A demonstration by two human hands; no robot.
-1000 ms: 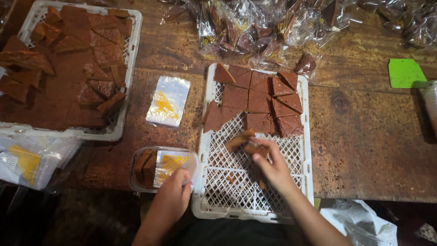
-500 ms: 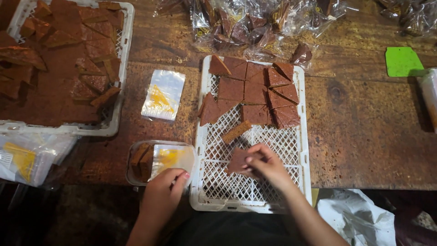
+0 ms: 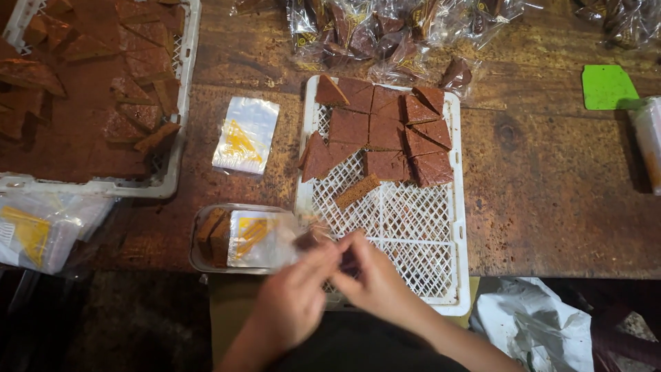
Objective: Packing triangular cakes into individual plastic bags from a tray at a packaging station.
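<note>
Brown piece (image 3: 311,238) blurred between fingers (image 3: 337,251)

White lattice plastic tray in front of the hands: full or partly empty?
Partly empty: the white lattice plastic tray holds brown cake pieces only at its far end; the near lattice is bare.

A large white crate (image 3: 175,103) of brown cake pieces sits at the upper left of the wooden table (image 3: 551,200). A loose clear bag with a yellow print (image 3: 246,135) lies just beside it. Filled clear packets (image 3: 385,31) are heaped along the far edge. A green scraper (image 3: 609,87) lies at the right, and a crumpled white plastic bag (image 3: 533,324) sits below the table's near edge.
</note>
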